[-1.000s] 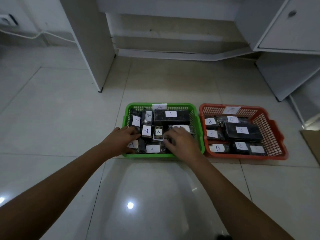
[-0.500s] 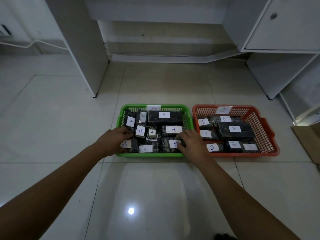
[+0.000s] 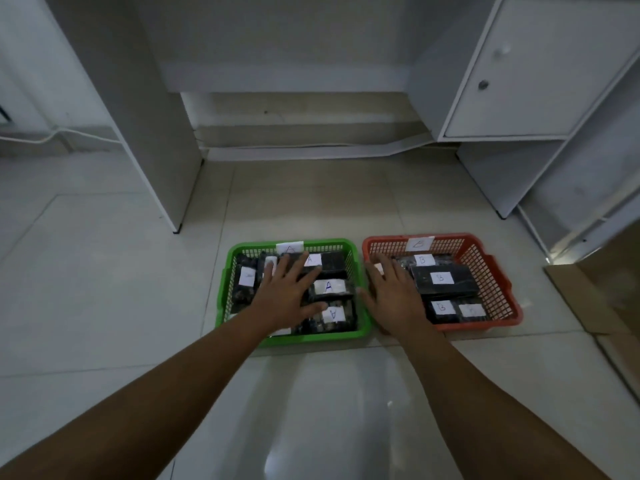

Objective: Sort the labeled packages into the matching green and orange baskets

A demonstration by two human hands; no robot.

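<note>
My left hand [image 3: 282, 292] lies flat, fingers spread, on the packages in the green basket [image 3: 360, 271]; its grip is open and holds nothing. My right hand [image 3: 393, 296] is also open and spread, over the left part of the orange basket [image 3: 498, 268], resting on or just above the packages there. Both baskets stand side by side on the floor [image 3: 104, 289], touching or nearly so.

The packages with the label A [image 3: 329, 287] are all in the green one, those with B [image 3: 440, 278] in the orange one, so I judge the sorting is almost finished. The packages look like dark things wrapped in shiny film, each with a white paper label. I think they are light and rather stiff, but the film can be slippery. I would take one by its two long sides, not by the paper, because the label may come off. The big flat B package probably needs a wider grip.
</note>
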